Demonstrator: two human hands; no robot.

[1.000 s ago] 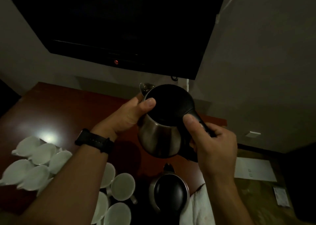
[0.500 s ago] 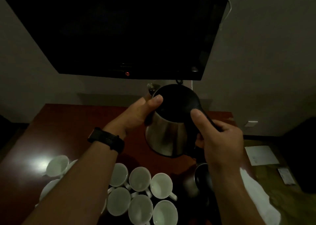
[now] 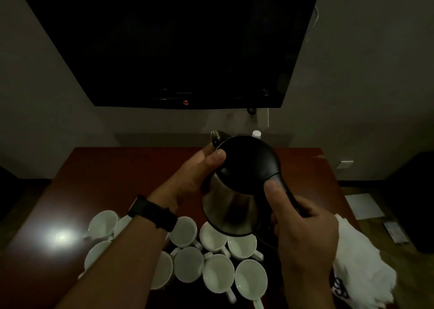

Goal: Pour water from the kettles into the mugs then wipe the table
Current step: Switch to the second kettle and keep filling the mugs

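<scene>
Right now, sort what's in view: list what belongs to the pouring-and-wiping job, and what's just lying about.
Job: steel kettle, held in left hand and right hand; white mugs; white cloth; wooden table.
Lying about: wall television; paper on the floor; white-capped bottle.

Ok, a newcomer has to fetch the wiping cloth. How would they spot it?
Below the big dark screen on the wall stands a reddish-brown table. At its near right edge, beside the right hand gripping the kettle, lies the white cloth. Unlike the smooth round mugs to its left, it is crumpled and bears dark print.
</scene>
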